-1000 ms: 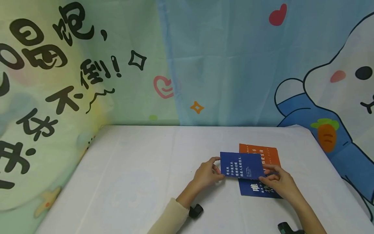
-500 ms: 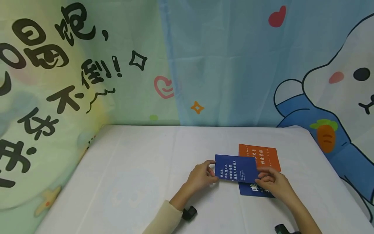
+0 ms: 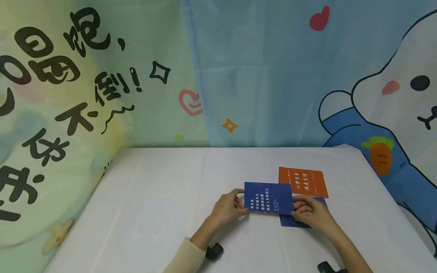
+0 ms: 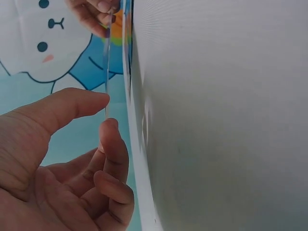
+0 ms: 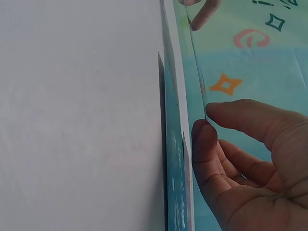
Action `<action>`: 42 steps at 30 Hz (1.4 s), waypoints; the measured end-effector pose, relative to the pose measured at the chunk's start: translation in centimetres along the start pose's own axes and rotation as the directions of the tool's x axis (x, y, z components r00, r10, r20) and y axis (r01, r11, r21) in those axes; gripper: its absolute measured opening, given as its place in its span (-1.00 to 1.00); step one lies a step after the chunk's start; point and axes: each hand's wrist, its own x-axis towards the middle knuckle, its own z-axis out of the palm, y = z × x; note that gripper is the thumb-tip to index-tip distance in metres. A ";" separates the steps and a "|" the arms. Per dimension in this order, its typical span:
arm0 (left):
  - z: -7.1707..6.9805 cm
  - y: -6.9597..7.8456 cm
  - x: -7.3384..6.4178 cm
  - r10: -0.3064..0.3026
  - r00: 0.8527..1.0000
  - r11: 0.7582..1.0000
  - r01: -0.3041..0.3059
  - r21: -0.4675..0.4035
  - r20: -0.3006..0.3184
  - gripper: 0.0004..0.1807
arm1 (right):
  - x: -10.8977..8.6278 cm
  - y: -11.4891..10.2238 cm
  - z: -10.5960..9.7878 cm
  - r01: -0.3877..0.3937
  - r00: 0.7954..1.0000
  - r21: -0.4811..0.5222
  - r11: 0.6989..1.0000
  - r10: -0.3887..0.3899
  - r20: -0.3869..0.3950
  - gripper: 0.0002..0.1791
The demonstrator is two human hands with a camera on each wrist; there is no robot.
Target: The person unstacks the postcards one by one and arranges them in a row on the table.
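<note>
A dark blue card (image 3: 269, 198) with white writing is held level between both hands, overlapping the cards behind it in the head view. My left hand (image 3: 227, 207) pinches its left end between thumb and forefinger. At the right end, thumb and fingers of my right hand (image 3: 312, 212) pinch it too. Both wrist views show the held card edge-on as a thin line, raised off the table. An orange card (image 3: 304, 182) with white lettering lies on the table behind. Nearer lies a second blue card (image 3: 294, 221), partly hidden by the held card and the right hand.
A white cloth covers the table (image 3: 153, 189). Behind it hangs a printed curtain (image 3: 259, 76) with lettering and a cartoon animal. A black wrist camera (image 3: 214, 251) sits under the left wrist, another black device (image 3: 329, 267) by the right forearm.
Both hands have moved left and slightly toward the person, carrying the blue card between them. More of the orange card's lettering now shows.
</note>
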 end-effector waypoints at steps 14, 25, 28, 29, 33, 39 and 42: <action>-1.2 -1.2 -1.3 -0.003 1.000 1.000 0.003 -0.003 -0.009 -0.36 | 0.1 -1.0 1.5 0.036 0.998 -0.008 0.999 -0.036 0.048 -0.43; -1.9 -1.5 -2.0 -0.020 1.000 0.999 0.021 -0.027 0.012 -0.35 | 0.1 -1.4 2.4 0.004 0.997 0.015 1.000 -0.005 0.072 -0.45; -2.0 -1.6 -2.2 -0.029 0.999 0.999 0.030 -0.024 0.019 -0.35 | 0.1 -1.4 2.7 -0.017 0.997 0.018 1.000 0.015 0.073 -0.46; -2.1 -1.7 -2.3 -0.031 0.999 0.999 0.031 -0.020 0.020 -0.35 | 0.1 -1.4 2.8 -0.017 0.997 0.012 1.000 0.016 0.072 -0.46; -2.2 -1.8 -2.5 -0.030 0.999 1.000 0.030 -0.006 0.030 -0.37 | 0.1 -1.4 3.1 -0.031 0.997 0.004 1.000 0.030 0.066 -0.50; -2.3 -1.7 -2.8 -0.082 0.994 0.997 0.082 0.007 0.075 -0.39 | 0.1 -1.3 3.2 -0.036 0.996 -0.028 0.999 0.038 0.081 -0.54; -2.4 -1.7 -2.9 -0.097 0.992 0.995 0.097 0.014 0.083 -0.39 | 0.1 -1.5 3.1 -0.030 0.995 -0.049 0.998 0.034 0.093 -0.56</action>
